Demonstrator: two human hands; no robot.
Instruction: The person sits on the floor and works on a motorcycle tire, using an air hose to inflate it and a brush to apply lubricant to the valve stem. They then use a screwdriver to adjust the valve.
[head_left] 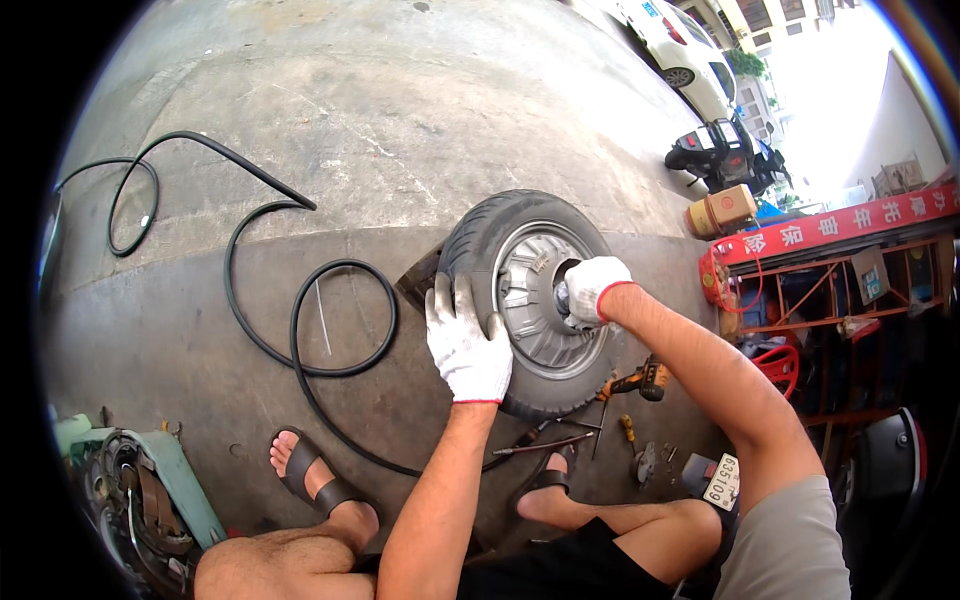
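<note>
A wheel with a black tyre [475,237] and a ribbed silver hub [530,325] stands tilted in front of me. My left hand [465,345], in a white knitted glove with a red cuff, rests against the tyre's left side, fingers stretched out. My right hand [597,283], gloved the same way, is at the round opening in the middle of the hub. Its fingers are curled in there around something greyish, which the hand mostly hides. Behind the tyre's left side, a dark block [420,277] touches the wheel.
A black hose [300,355] loops over the concrete floor at left. Below the wheel lie an orange-black cordless drill [645,381], a T-handle wrench [601,425], a yellow-handled screwdriver [627,428] and a round metal part [643,464]. A red-framed rack [830,290] and a parked scooter [730,155] are at right.
</note>
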